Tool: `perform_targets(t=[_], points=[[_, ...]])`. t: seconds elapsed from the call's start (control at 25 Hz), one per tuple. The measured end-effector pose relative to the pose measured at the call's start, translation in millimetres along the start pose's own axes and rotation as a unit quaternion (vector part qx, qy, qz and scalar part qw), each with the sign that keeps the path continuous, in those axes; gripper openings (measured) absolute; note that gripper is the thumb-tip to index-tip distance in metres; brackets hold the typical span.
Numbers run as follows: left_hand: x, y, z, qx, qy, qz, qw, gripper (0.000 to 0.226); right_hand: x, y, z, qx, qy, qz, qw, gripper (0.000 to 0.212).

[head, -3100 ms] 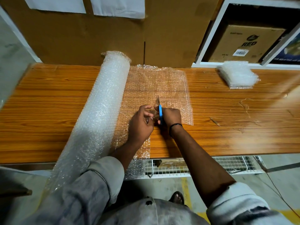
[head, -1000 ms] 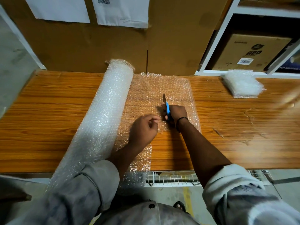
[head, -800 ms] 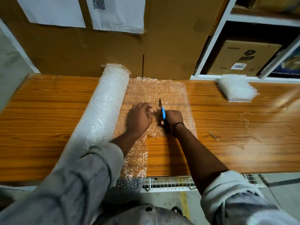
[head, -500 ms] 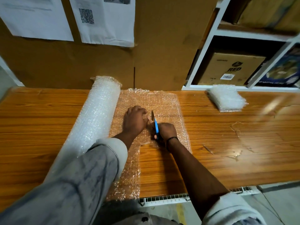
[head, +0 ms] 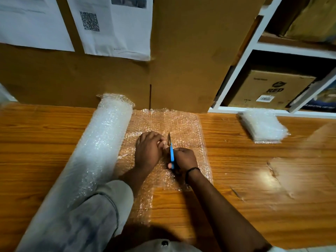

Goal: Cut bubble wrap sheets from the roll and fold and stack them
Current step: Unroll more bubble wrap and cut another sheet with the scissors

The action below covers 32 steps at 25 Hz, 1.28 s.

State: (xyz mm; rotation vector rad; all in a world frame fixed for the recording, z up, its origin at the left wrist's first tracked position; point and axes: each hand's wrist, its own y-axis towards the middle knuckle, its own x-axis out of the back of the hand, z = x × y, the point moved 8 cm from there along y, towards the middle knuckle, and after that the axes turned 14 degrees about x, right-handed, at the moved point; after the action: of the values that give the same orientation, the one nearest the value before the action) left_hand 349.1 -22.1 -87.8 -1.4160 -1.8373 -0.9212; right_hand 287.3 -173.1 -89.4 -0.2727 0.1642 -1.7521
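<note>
I see the bubble wrap roll lying across the wooden table, running from the near left corner up to the cardboard panel at the back. The unrolled sheet spreads flat just right of the roll and joins it along its side. Both hands are on that sheet, right of the roll's middle.

My view of the right hand shows its fingers curled tight round the blue-handled scissors. The blades point away from the person, and the sheet is parted from its near edge up to them. A dark wristband sits on that wrist.

The left hand rests between the roll and the scissors, knuckles bent, fingertips touching the sheet right beside the blade. I cannot tell whether they pinch the wrap or only press it down.

Well to the right of the roll, at the back of the table, sits a stack of folded sheets.
</note>
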Motion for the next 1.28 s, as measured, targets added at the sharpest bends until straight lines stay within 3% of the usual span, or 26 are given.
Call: perform_targets(t=[0.2, 0.32, 0.56, 0.72, 1.0, 1.16, 1.28], points=[[8.1, -5.0, -1.6, 0.004, -0.041, -0.019, 0.999, 0.011, -1.7, 7.7, -9.2, -0.010, 0.042, 0.039, 0.998, 0.028], [8.2, -6.1, -5.3, 0.004, -0.048, -0.015, 0.999, 0.022, 2.7, 4.7, -18.3, -0.005, 0.046, 0.068, 0.997, 0.041], [5.4, -3.7, -5.7, -0.007, -0.032, -0.047, 0.998, 0.015, 11.6, 8.7, -19.1, -0.008, 0.054, 0.116, 0.992, 0.031], [8.5, -3.5, -6.3, -0.009, -0.025, -0.061, 0.998, 0.017, 3.6, 6.3, -17.8, -0.018, 0.077, 0.127, 0.989, 0.036], [3.8, -1.2, -0.6, -0.009, -0.028, -0.022, 0.999, 0.013, -3.7, 9.0, -4.4, -0.029, 0.082, 0.056, 0.995, 0.051], [7.3, -2.1, -2.8, 0.000, -0.035, 0.000, 0.999, 0.029, -16.6, 13.2, 0.9, -0.009, 0.074, 0.019, 0.997, 0.025], [8.7, -2.1, -0.7, 0.005, -0.041, 0.010, 0.999, 0.032, -16.7, 15.2, 5.5, 0.016, 0.032, -0.010, 0.999, 0.022]])
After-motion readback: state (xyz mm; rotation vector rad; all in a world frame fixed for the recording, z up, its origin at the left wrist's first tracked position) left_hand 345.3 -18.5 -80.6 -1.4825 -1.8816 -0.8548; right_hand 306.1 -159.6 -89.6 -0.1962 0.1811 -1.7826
